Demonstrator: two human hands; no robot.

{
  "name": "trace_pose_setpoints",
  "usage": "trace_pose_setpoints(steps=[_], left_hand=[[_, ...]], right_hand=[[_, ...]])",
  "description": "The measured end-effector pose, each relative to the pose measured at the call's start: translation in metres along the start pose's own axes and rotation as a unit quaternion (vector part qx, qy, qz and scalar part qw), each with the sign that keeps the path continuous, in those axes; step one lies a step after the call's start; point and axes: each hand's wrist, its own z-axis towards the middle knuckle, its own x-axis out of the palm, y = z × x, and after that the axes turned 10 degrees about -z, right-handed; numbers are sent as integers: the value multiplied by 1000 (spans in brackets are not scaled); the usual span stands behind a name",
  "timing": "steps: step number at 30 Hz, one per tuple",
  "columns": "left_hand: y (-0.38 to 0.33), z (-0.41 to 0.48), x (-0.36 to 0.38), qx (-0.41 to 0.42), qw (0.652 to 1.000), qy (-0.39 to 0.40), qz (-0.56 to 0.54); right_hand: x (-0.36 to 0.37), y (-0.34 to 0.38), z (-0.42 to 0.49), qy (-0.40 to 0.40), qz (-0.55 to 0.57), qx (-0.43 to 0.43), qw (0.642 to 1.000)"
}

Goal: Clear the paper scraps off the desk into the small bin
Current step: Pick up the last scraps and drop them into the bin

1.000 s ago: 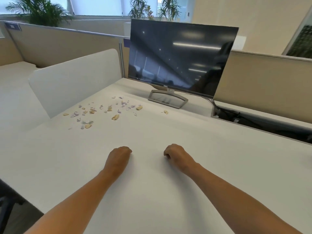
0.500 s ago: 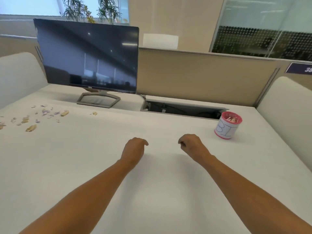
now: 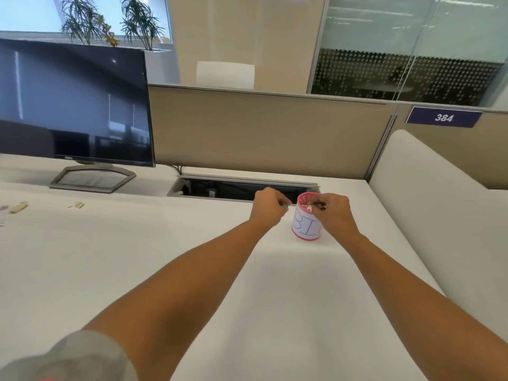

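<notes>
at the right rear of the desk [image 3: 137, 270], the small pink bin [image 3: 305, 225] stands directly under the right hand [image 3: 332, 214], fingertips bunched, the left hand [image 3: 268, 206] curled just left of its rim, any held scraps hidden, loose paper scraps [image 3: 18, 207] far left.

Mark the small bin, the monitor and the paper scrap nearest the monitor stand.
small bin [image 3: 305, 228], head view, on its white label.
monitor [image 3: 74, 105], head view, on the dark screen.
paper scrap [image 3: 79, 205], head view, on its middle.

One left hand [image 3: 268, 206], one right hand [image 3: 332, 213], one small bin [image 3: 303, 229], one monitor [image 3: 74, 105], two clear paper scraps [image 3: 18, 207].
</notes>
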Motion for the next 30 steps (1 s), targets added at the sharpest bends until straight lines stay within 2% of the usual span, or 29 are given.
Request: trace_pose_setpoints(steps=[6,13,19,23,30], left_hand=[[-15,39,35,-60,997,-22,-35],[-26,64,60,-102,992,-29,-75],[-35,72,65,-136,987,-20,-79],[-38,72,67,-140,983,-13,-117],[-29,62,58,-116,984,-51,-123]], right_hand=[[0,-12,31,0,54,51,997],[12,-20,47,20,62,49,997],[14,-20,48,-2,64,57,996],[13,-20,47,-23,73,66,995],[10,-17,35,-58,90,72,992]])
